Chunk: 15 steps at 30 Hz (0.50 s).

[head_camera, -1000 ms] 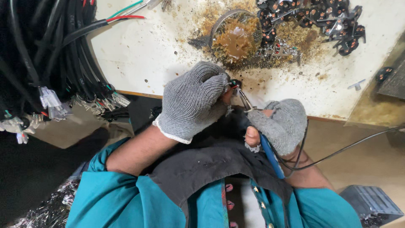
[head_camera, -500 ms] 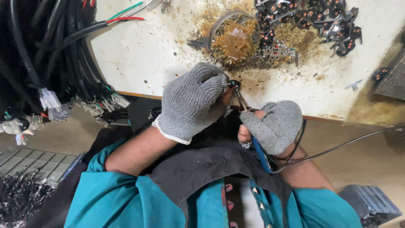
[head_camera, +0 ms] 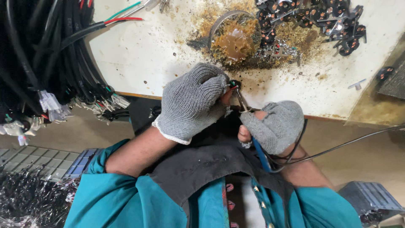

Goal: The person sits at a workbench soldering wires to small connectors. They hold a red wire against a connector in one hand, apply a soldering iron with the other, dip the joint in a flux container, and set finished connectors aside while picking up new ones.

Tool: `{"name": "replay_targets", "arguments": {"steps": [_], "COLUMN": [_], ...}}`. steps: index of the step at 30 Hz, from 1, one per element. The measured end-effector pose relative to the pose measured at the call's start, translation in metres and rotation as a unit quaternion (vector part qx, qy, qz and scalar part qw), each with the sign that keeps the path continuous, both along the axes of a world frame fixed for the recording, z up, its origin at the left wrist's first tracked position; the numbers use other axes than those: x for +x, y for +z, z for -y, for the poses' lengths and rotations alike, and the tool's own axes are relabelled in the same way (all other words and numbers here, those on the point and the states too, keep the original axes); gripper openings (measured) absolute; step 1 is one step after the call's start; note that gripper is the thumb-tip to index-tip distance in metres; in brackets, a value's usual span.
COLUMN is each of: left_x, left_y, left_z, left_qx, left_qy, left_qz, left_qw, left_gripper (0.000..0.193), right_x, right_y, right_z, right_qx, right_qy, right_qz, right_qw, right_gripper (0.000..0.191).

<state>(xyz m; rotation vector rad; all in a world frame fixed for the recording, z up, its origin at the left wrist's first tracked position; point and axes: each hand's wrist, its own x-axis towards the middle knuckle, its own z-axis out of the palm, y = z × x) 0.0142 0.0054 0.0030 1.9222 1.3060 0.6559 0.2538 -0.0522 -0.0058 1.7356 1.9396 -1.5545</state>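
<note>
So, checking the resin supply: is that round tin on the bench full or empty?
Not empty: the round tin holds a brownish lump, with more spilled around it. How deep it goes cannot be told.

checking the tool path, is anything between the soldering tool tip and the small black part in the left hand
Nothing visible. The tool tip, held by the right hand, meets the small black part pinched by the left hand at the white table edge.

I count two gloved hands: left hand [head_camera: 192, 101], right hand [head_camera: 276, 126]. I see one soldering iron [head_camera: 253, 135] and one flux tin [head_camera: 234, 36].
</note>
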Motion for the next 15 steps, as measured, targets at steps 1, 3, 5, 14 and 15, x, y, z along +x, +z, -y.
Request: {"name": "replay_targets", "arguments": {"steps": [1,3,5,14,15], "left_x": [-0.001,-0.001,0.000,0.001,0.001], "left_y": [0.000,-0.001,-0.002,-0.003,-0.003], "left_z": [0.000,0.000,0.000,0.000,0.000], "left_qx": [0.002,0.006,0.017,0.024,0.028], "left_qy": [0.001,-0.002,0.002,-0.002,0.000], "left_qz": [-0.005,-0.002,-0.002,-0.011,-0.012], "left_qw": [1.000,1.000,1.000,1.000,1.000], "left_gripper": [0.019,0.020,0.020,0.021,0.021], "right_x": [0.001,0.008,0.017,0.021,0.021], "right_y": [0.003,0.003,-0.004,0.023,0.026], "right_z": [0.004,0.014,0.024,-0.035,-0.048], "right_qx": [-0.068,-0.036,0.156,0.406,0.393], "right_qy": [-0.148,-0.303,-0.305,-0.314,-0.324], "right_qz": [-0.058,-0.111,-0.116,0.089,0.107], "right_qw": [0.985,0.946,0.932,0.853,0.854], "right_gripper": [0.036,0.036,0.039,0.019,0.020]}}
